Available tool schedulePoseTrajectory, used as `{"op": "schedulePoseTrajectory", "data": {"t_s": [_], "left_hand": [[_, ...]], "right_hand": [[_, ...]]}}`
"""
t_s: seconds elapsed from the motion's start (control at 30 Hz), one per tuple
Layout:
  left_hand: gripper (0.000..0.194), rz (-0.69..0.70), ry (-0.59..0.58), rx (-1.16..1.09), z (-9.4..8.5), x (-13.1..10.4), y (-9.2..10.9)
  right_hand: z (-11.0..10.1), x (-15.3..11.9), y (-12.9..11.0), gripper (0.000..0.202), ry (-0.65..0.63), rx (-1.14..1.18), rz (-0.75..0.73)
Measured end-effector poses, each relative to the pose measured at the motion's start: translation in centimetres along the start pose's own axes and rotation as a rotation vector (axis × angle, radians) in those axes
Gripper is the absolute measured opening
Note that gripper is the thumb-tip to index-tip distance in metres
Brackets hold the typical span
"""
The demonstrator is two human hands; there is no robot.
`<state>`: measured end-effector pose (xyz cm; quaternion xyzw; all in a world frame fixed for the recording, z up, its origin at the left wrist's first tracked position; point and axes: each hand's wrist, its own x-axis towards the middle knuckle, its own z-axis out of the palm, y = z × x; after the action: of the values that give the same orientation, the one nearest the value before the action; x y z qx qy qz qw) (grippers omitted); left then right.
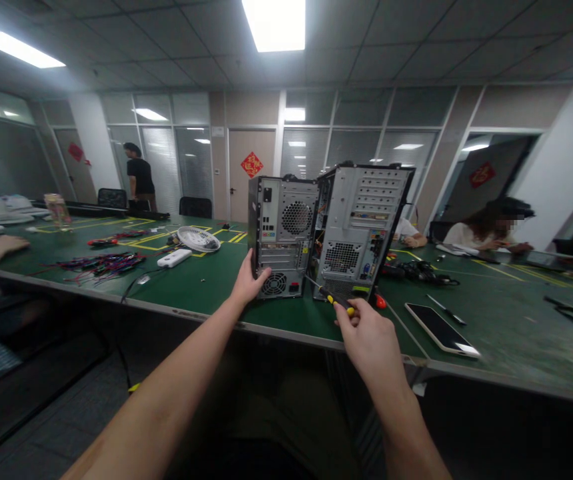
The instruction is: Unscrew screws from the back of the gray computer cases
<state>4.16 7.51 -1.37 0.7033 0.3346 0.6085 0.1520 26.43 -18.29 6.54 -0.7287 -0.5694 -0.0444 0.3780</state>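
Two computer towers stand side by side on the green table, their backs toward me. My left hand rests on the lower left edge of the smaller computer tower, thumb on its back panel and the other fingers along its side. In my right hand is a yellow and black screwdriver, gripped by its handle. Its thin shaft points up and left to the lower right edge of the smaller tower. Whether the tip touches a screw is too small to tell. The larger computer tower stands just right of it.
A phone and a thin pen-like tool lie at right. Left are a white power strip, a round white basket and bundled wires. Black cables lie behind the larger tower. Other people are around the table.
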Motion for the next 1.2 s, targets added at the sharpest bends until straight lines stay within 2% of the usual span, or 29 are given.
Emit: {"op": "schedulePoseTrajectory", "data": {"t_s": [0.7,1.03,1.2], "left_hand": [[0.09,-0.003,-0.009,-0.008,-0.1,0.0,0.2],[0.09,-0.006,0.004,0.004,0.1,0.0,-0.5],[0.09,0.007,-0.001,-0.009,0.0,0.1,-0.8]], "right_hand": [[0.1,0.1,0.1,0.021,0.013,0.04,-0.012],[0.0,0.2,-0.2,0.014,-0.071,-0.053,0.05],[0.3,0.0,-0.3,0.013,-0.128,-0.159,0.024]]}}
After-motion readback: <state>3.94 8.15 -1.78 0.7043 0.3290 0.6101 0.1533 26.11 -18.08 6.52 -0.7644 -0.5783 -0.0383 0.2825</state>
